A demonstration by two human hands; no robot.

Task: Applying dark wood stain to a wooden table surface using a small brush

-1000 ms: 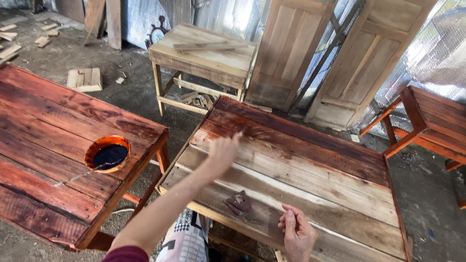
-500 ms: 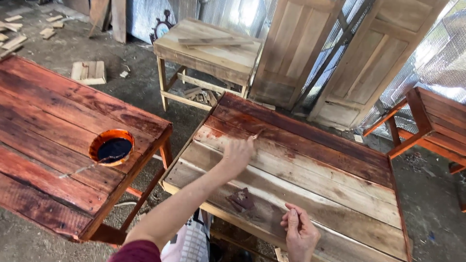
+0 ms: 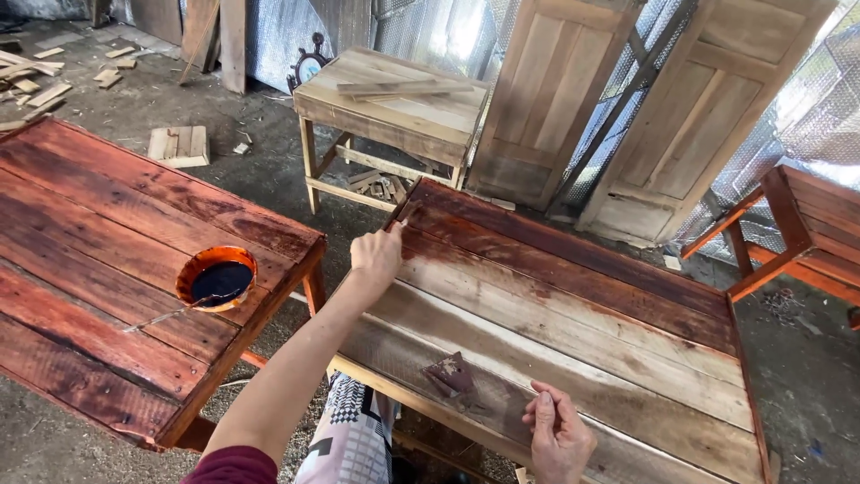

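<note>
1. Brush [image 3: 400,215], gripped in left hand [image 3: 376,254] at the half-stained desk [image 3: 627,358] far corner: follow the grain.
2. Right hand [image 3: 557,436], fingers curled, empty, steadies the near edge; keep it off wet stain.

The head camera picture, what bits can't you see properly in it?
- Left hand: in the head view its closed fingers hide most of what it grips at the half-stained table; only a thin tip shows.
- Right hand: the bottom edge cuts it off, so its palm is unseen.
- Orange bowl: the dark liquid hides the stick's end.
- Dark scrap: too small to identify.
</note>
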